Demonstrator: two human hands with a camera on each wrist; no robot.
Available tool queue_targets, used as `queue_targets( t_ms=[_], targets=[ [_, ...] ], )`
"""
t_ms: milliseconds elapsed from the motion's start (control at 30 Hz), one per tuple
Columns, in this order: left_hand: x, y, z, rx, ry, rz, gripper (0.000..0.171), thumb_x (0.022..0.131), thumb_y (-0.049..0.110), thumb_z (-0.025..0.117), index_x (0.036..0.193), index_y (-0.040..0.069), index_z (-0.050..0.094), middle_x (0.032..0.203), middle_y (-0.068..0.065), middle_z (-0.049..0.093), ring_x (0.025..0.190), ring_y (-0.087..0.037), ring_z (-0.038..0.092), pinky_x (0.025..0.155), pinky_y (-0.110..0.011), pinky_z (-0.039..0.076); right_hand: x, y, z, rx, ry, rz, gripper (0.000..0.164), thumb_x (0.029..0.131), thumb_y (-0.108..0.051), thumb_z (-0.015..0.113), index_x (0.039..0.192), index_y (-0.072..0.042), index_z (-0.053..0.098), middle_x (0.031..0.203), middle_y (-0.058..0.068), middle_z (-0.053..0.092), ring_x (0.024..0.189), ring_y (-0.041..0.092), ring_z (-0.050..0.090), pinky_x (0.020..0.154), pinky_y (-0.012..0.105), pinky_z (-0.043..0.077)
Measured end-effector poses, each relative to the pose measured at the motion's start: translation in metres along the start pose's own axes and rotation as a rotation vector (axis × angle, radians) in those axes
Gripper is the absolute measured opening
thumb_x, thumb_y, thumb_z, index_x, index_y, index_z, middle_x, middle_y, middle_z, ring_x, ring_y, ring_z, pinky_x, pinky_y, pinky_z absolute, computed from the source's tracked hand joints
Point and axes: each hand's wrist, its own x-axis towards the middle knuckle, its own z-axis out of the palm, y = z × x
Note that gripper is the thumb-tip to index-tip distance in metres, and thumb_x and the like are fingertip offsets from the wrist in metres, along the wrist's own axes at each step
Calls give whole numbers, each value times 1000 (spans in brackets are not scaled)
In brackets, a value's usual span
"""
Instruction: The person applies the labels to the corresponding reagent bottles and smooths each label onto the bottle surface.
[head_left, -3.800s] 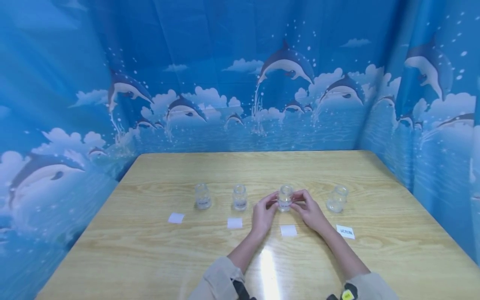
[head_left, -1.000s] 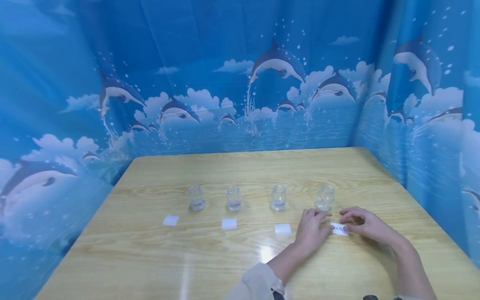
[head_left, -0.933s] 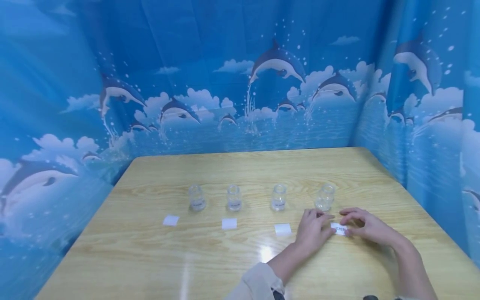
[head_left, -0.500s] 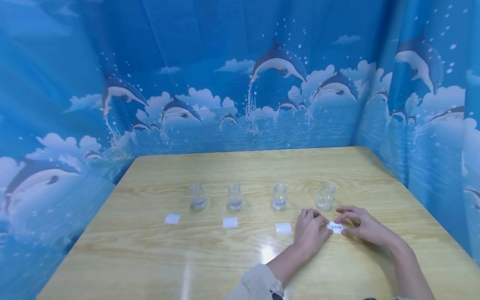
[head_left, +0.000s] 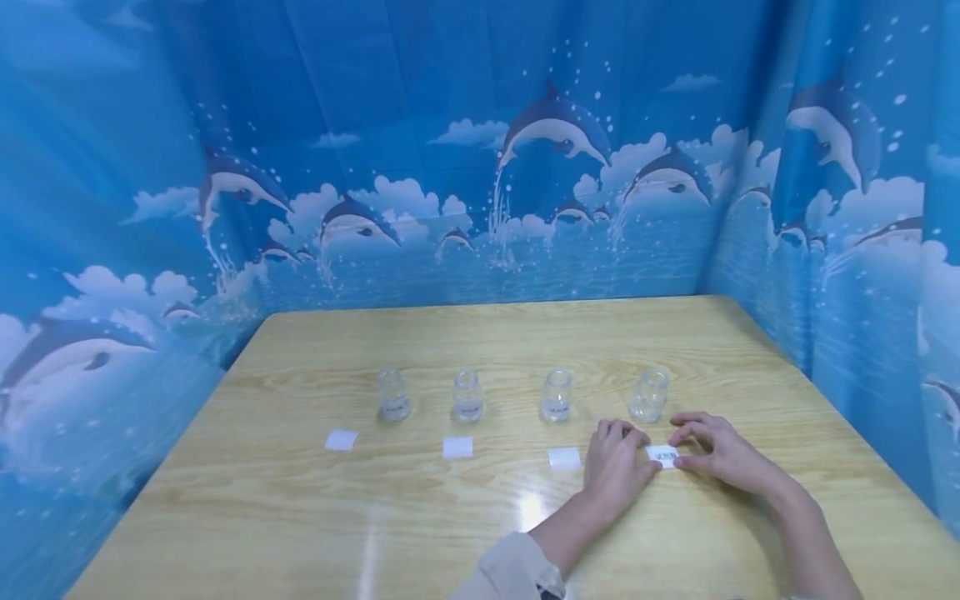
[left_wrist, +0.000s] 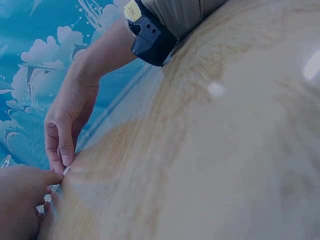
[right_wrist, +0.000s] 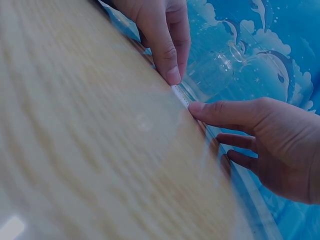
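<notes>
A small white paper label (head_left: pixel 662 456) with dark printed characters lies on the table at the right, face up. My left hand (head_left: pixel 617 462) holds its left side with thumb and forefinger. Its right side is held the same way by my right hand (head_left: pixel 727 454). In the right wrist view both thumbs meet the label (right_wrist: pixel 181 95) near its edges, and the label looks flat on the table. Just behind it stands a clear glass jar (head_left: pixel 649 396), touched by neither hand. The left wrist view hides most of the label behind fingers.
Three more glass jars (head_left: pixel 557 396) stand in a row to the left, each with dark print low on its side. In front of them lie three white paper slips (head_left: pixel 564 457), with no print visible. A dolphin-printed blue curtain (head_left: pixel 480 150) surrounds the wooden table (head_left: pixel 480 333).
Both hands have left the third jar and gone to the label at the right. Over the last second the label has slid left and straightened between them.
</notes>
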Motion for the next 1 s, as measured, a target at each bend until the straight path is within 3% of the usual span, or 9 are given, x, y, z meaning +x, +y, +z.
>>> queue_targets(
  t_ms=[233,367,500,600,667,833,1000],
  targets=[
    [1,0,-2,1,-8,0,28,75,42,73,99,28,67,104,12,54,99,-4,44,85,-16,36,1,-4,0,8,-5,-5,21,74,-16,75,91,-13,62,122,26,46,111,49,33,84,69,22],
    [2,0,-2,-64,12,-15,27,73,35,76,97,27,67,91,17,58,86,0,45,78,-13,35,2,-6,-1,33,5,10,19,76,-14,73,92,-9,63,120,24,49,112,48,36,86,69,24],
    [3,1,-1,-219,38,-75,22,72,25,78,92,24,69,74,21,58,71,3,42,68,-11,33,1,-7,0,83,22,71,10,81,-12,69,90,-8,64,107,14,59,103,34,50,89,52,38],
    [4,1,-2,-386,47,-158,14,75,20,75,88,23,71,70,21,57,68,3,41,65,-12,33,2,-8,1,113,28,112,10,85,-13,65,92,-6,64,95,5,63,91,18,57,80,31,46],
    [5,1,-2,-496,48,-216,9,78,18,72,86,23,71,69,21,56,67,3,42,63,-14,34,2,-8,1,145,30,121,11,87,-12,63,94,-3,63,92,4,63,87,11,57,76,24,46],
    [5,-1,-4,-678,17,-280,5,81,17,69,85,19,72,70,18,60,65,3,50,64,-15,41,4,-7,3,174,54,97,11,88,-8,61,95,0,61,91,5,62,86,8,57,74,21,46],
    [4,-5,-6,-745,-19,-270,4,82,17,69,85,16,71,73,15,62,67,2,53,65,-16,44,4,-8,4,183,68,58,10,87,-6,60,95,0,61,89,5,62,84,8,57,73,20,46]
  ],
)
